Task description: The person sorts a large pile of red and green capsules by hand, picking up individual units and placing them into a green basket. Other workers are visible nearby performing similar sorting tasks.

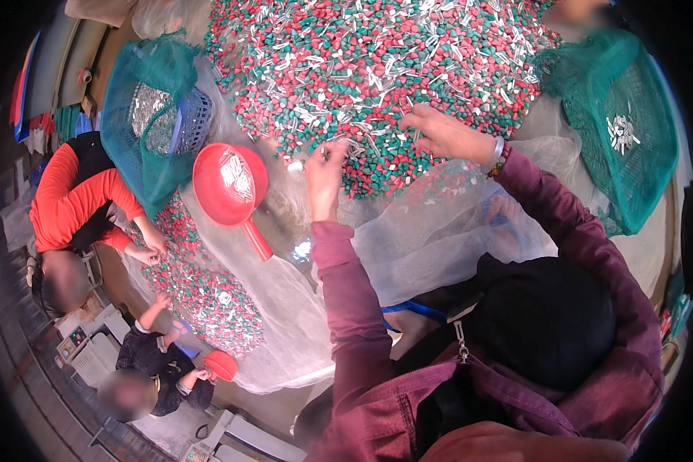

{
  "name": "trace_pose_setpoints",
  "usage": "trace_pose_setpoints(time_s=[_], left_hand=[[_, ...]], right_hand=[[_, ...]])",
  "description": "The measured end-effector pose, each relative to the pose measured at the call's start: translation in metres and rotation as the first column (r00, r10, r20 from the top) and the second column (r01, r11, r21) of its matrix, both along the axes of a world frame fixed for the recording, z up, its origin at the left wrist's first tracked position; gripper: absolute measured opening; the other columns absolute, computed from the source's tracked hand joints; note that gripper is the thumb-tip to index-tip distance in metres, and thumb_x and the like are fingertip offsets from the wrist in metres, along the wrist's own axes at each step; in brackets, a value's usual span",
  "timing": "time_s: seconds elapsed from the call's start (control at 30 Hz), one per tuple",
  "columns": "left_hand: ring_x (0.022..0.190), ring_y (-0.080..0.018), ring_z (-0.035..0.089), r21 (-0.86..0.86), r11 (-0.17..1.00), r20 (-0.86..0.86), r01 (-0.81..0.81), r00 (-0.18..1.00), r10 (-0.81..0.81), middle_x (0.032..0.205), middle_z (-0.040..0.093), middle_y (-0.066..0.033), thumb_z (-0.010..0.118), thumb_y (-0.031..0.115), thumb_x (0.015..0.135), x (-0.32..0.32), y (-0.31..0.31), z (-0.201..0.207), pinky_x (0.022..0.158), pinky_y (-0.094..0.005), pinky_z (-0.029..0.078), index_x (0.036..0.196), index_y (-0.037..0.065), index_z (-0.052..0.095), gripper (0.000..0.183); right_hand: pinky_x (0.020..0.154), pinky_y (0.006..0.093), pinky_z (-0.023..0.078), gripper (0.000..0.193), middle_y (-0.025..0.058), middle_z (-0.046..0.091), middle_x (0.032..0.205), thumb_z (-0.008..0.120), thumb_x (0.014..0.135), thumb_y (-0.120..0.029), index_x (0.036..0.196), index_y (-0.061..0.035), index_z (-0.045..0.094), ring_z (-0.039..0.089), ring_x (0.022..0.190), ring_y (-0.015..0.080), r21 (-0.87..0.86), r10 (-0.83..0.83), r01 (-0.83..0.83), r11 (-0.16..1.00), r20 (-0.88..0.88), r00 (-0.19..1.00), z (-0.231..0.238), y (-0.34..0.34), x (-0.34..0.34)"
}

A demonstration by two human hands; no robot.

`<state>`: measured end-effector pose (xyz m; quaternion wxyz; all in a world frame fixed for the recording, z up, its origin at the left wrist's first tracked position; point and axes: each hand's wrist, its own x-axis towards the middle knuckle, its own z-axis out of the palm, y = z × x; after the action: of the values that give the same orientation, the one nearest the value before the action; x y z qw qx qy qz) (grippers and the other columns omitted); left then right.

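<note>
A broad heap of small red and green pieces mixed with white sticks (377,69) lies in front of me. At its near edge is my left hand (327,173), fingers curled together; whatever they hold is too small to make out. My right hand (450,137) reaches over the heap from the right, thumb and fingers apart, fingertips at the pieces. I see nothing clearly held in it. Left of my left hand a red plastic dipper (208,202) holds a bunch of white sticks (237,177), its handle pointing toward me.
Green netting (127,154) drapes a blue basket (195,119) of white sticks at left. At right, a green net-covered container (639,185) holds some sticks. Sheer white mesh (439,246) covers the near side. Two people (88,192) work at another heap (208,292) at lower left.
</note>
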<state>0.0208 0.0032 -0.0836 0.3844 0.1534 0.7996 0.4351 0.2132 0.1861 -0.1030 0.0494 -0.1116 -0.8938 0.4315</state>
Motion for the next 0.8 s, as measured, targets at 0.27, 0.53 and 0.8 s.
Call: trace_pose_setpoints(time_s=[0.27, 0.53, 0.8], left_hand=[[0.067, -0.0278, 0.063, -0.367, 0.896, -0.417, 0.249, 0.817, -0.398, 0.071, 0.065, -0.0101, 0.068, 0.029, 0.08, 0.015, 0.015, -0.01, 0.06, -0.0371, 0.048, 0.086, 0.006, 0.065, 0.023], [0.057, -0.0119, 0.043, 0.413, 0.824, 0.707, -0.388, 0.706, -0.021, 0.066, 0.044, -0.0006, 0.05, 0.021, 0.087, -0.011, -0.017, 0.017, 0.04, -0.0215, 0.029, 0.091, 0.006, 0.056, 0.017], [0.069, -0.0238, 0.065, -0.539, 0.815, -0.402, 0.214, 0.784, -0.472, 0.076, 0.069, -0.0131, 0.071, 0.036, 0.079, 0.014, 0.017, -0.029, 0.067, -0.0381, 0.047, 0.085, 0.001, 0.07, 0.035]], right_hand=[[0.06, 0.0384, 0.047, 0.019, 0.0087, 0.054, 0.081, 0.063, 0.084, -0.02, 0.09, -0.0032, 0.055, 0.059, 0.073, 0.0282, 0.089, -0.042, 0.04, 0.995, 0.011, 0.999, -0.008, 0.009, -0.009], [0.046, 0.0223, 0.031, 0.021, 0.0004, 0.051, 0.076, 0.048, 0.097, -0.027, 0.097, -0.0077, 0.056, 0.042, 0.059, 0.0077, -0.971, -0.075, 0.174, 0.162, 0.164, 0.984, 0.021, 0.039, 0.002], [0.067, 0.046, 0.051, 0.028, 0.0176, 0.064, 0.083, 0.065, 0.081, -0.02, 0.099, -0.0027, 0.052, 0.065, 0.084, 0.0362, 0.352, -0.05, -0.062, 0.934, 0.3, 0.953, -0.014, 0.009, -0.027]])
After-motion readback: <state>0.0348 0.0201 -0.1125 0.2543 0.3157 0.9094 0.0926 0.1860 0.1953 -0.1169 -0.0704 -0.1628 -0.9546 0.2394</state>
